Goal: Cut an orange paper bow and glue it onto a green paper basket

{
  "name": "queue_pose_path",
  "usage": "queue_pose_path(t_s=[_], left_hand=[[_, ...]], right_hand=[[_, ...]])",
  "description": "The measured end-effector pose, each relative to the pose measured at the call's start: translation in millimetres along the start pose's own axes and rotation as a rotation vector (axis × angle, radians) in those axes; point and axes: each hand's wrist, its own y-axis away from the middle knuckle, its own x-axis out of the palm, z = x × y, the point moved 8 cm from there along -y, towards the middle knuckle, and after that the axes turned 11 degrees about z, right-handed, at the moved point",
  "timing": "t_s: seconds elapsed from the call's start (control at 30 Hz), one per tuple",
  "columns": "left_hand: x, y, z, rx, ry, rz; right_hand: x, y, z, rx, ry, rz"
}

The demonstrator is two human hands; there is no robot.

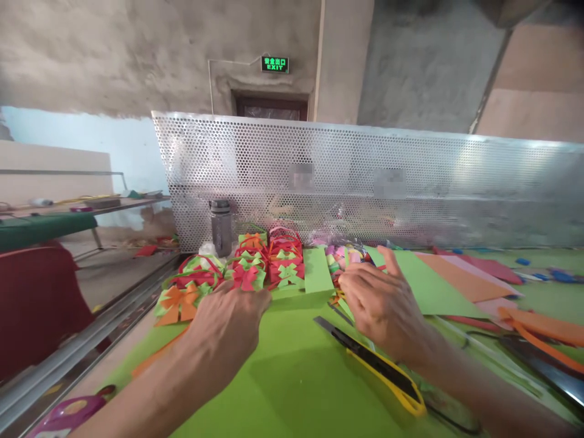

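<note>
A large bright green paper sheet (292, 365) spreads in front of me, its far edge running between my two hands. At the left end of that edge, my left hand (232, 322) is closed on the sheet, back of the hand up and fingertips hidden. My right hand (381, 298) is closed by the far right corner, one finger raised; its fingers seem to pinch the edge, though the grip is partly hidden. Below the right hand, a yellow and black utility knife (374, 362) lies at a slant with its blade end pointing away to the left.
Red, green and orange paper gift bags (287, 261) stand behind the hands beside a dark bottle (221, 228). Coloured paper sheets (456, 277) and orange strips (542, 328) lie on the right. A purple object (68, 413) sits front left. A perforated metal screen (365, 158) bounds the back.
</note>
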Motion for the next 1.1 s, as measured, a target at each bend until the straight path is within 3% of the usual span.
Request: queue_pose_path(t_s=[0.1,0.2,0.37,0.6,0.87,1.1], left_hand=[[0.5,-1,1,-0.08,-0.11,0.01],[7.1,-2,-14,-0.017,-0.127,-0.015],[21.3,7,-51,0.192,-0.109,-0.097],[13.9,30,-74,0.367,-0.125,-0.413],[8.7,35,-50,0.316,-0.129,-0.402],[15.3,38,-6,0.163,-0.107,-0.221]], right_hand=[[-11,1,1,0.016,0.018,-0.05],[-15,5,25,-0.053,-0.019,-0.082],[18,17,74,-0.226,0.108,0.103],[27,22,77,-0.242,0.172,0.097],[19,17,67,-0.189,0.117,0.116],[20,5,39,-0.088,0.01,0.151]])
